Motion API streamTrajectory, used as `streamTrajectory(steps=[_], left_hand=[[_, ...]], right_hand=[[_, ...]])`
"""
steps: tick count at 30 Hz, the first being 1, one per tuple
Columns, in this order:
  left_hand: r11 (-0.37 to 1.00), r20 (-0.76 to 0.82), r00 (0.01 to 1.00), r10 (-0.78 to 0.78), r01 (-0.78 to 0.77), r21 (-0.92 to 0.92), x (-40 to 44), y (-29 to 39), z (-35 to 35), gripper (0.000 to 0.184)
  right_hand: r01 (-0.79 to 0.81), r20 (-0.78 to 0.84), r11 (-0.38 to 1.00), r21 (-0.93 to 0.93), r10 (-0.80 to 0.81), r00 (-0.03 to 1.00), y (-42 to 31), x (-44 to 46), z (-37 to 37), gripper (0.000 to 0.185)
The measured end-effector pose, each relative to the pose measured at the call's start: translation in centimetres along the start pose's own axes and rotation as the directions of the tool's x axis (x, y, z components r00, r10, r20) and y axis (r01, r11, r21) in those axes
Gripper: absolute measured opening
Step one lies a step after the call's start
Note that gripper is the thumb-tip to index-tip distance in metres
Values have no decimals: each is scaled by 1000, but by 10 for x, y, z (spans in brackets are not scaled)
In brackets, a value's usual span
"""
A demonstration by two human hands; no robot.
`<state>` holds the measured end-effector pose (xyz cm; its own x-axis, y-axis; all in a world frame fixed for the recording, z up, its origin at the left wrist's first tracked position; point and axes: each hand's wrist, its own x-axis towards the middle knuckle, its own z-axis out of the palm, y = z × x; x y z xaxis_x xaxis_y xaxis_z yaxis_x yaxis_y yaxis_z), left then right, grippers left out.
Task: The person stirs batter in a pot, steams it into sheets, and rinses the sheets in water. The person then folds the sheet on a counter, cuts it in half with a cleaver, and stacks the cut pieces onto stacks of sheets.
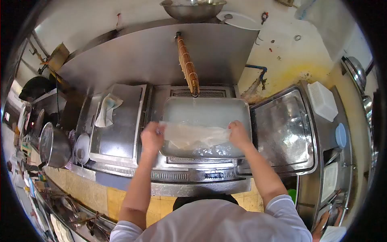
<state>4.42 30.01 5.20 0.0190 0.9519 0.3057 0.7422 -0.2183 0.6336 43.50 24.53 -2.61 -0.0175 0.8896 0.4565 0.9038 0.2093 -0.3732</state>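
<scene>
A thin white sheet [195, 135], cloth or something like it, is stretched between my two hands. My left hand [152, 138] is closed on its left end, and my right hand [239, 135] pinches the right end. The sheet spans a rectangular metal tray [246, 111] of cloudy liquid; whether its lower edge touches the liquid I cannot tell. Above the tray's back edge hangs a spout wrapped in tan, tied material [185, 60].
On the left, a crumpled cloth [107, 110] lies on a steel lid [115, 139], with a metal pot [54, 145] beyond. To the right are a large wet metal tray [284, 129], a white basket [322, 101] and a blue bowl [340, 135]. Another person's arm [321, 226] shows at lower right.
</scene>
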Motion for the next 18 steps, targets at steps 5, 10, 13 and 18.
streamTrajectory(steps=[5, 10, 13, 18], left_hand=[[930, 301, 918, 260, -321, 176, -43, -42, 95, 8], [983, 263, 951, 162, -133, -125, 5, 23, 94, 13], [930, 53, 961, 270, -246, -274, 27, 73, 74, 17], [905, -193, 963, 191, -249, -346, 63, 51, 9, 27]], right_hand=[[-49, 466, 953, -299, 191, 864, 7, -35, 31, 18], [-331, 412, 939, -89, 338, 846, -50, 38, -5, 21], [-178, 116, 749, 638, 135, 984, -105, 90, 14, 26], [-341, 593, 894, 291, 111, 797, -73, 70, 12, 27]])
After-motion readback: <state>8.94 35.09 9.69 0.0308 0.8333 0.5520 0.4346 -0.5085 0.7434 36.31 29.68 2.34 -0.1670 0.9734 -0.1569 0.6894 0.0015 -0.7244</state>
